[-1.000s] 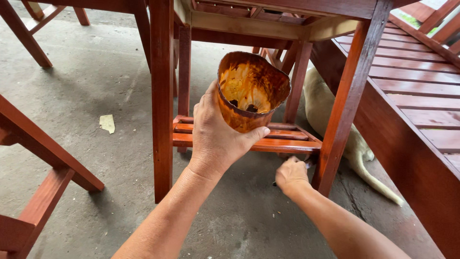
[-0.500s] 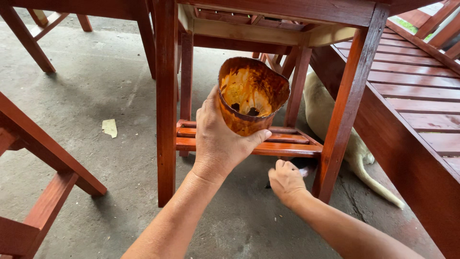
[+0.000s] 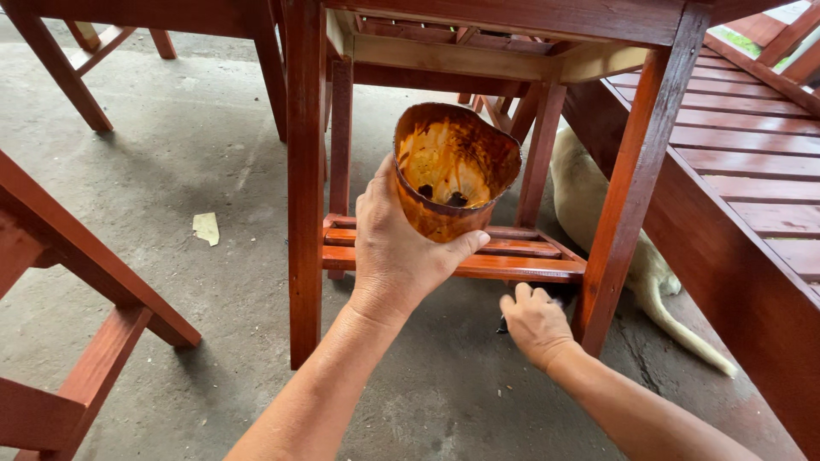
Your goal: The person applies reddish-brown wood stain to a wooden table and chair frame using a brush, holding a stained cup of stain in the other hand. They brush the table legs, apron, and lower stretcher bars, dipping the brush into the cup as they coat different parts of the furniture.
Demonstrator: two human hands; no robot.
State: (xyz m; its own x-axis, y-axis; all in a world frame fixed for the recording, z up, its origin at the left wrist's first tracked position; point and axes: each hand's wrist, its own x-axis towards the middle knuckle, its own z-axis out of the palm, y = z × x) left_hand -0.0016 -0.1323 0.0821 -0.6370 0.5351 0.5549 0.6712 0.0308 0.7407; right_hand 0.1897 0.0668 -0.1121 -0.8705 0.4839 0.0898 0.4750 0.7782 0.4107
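Observation:
My left hand [image 3: 397,248] grips a cut plastic cup [image 3: 453,166] stained orange-brown with varnish, held up in front of a red-brown wooden stool [image 3: 305,196]. A little dark liquid lies at the cup's bottom. My right hand [image 3: 534,323] is low under the stool's slatted lower shelf [image 3: 512,256], fingers curled around a small dark object on the concrete floor. What that object is cannot be told, as the hand hides most of it.
A pale dog [image 3: 598,213] lies behind the stool, its tail [image 3: 692,337] stretched over the floor. A red slatted wooden bench [image 3: 752,171] runs along the right. More red wooden legs [image 3: 77,256] stand at the left. A scrap of paper [image 3: 206,228] lies on the concrete.
My right hand has dropped lower and moved right, under the stool's shelf, closing on the dark object. The cup in my left hand has barely shifted.

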